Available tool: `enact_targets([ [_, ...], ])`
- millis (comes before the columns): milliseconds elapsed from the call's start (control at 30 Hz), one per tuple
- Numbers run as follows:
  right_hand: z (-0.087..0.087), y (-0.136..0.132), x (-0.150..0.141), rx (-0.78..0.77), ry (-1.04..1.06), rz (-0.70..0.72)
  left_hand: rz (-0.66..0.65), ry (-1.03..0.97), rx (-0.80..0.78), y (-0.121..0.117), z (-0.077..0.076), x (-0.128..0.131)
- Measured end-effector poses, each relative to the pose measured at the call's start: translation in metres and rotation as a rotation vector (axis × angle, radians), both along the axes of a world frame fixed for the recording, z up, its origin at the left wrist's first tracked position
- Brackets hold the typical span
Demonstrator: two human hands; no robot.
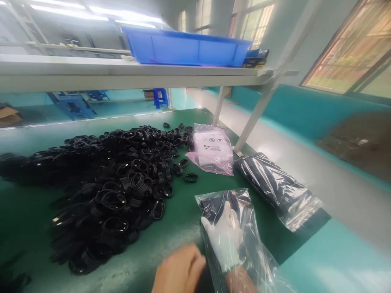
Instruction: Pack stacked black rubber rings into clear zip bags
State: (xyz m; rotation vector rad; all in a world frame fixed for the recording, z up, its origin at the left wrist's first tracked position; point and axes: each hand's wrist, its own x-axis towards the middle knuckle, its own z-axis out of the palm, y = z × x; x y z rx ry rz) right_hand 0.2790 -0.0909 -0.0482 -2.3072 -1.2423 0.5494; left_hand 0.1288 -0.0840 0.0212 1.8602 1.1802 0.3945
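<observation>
My right hand, in a white glove, reaches inside a clear plastic bag. Its fingers are stretched out and somewhat apart over black coiled cables at the bag's far end. Left of the bag, my bare left hand is curled with the knuckles up; it is blurred, and whatever its fingers may hold is hidden. A large heap of black coiled cables covers the left and middle of the green table.
A pink printed bag lies beyond my hands, beside a shelf post. Another clear bag of black items lies at the table's right edge. Overhead, a shelf carries a blue bin. Blue stools stand behind.
</observation>
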Motion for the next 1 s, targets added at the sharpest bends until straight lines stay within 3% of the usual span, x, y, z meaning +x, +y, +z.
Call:
enact_targets([
  [133,0.002,0.004,0.012,0.030,-0.161,-0.161,-0.172,0.064,0.297,0.085,0.005,0.085],
  [233,0.002,0.002,0.014,0.028,-0.189,-0.152,-0.295,0.074,0.296,0.121,-0.017,0.141],
  [300,-0.001,0.001,0.014,0.009,-0.158,-0.163,-0.373,0.092,0.200,0.132,-0.037,0.160],
  [400,-0.006,0.005,0.015,-0.019,-0.123,-0.167,-0.433,0.071,0.083,0.140,-0.059,0.164],
  [500,-0.009,0.010,0.014,-0.008,-0.083,-0.177,-0.439,0.082,0.058,0.144,-0.066,0.162],
  [633,-0.004,0.011,0.016,-0.012,-0.069,-0.235,-0.419,0.159,0.021,0.145,-0.067,0.163],
  [767,0.003,0.007,0.021,-0.055,-0.067,-0.204,-0.412,0.185,0.012,0.144,-0.067,0.163],
  [900,-0.002,0.004,0.025,-0.002,-0.099,-0.155,-0.419,0.192,0.009,0.143,-0.064,0.167],
  [1000,-0.008,0.004,0.026,0.038,-0.148,-0.135,-0.449,0.181,-0.034,0.145,-0.052,0.170],
])
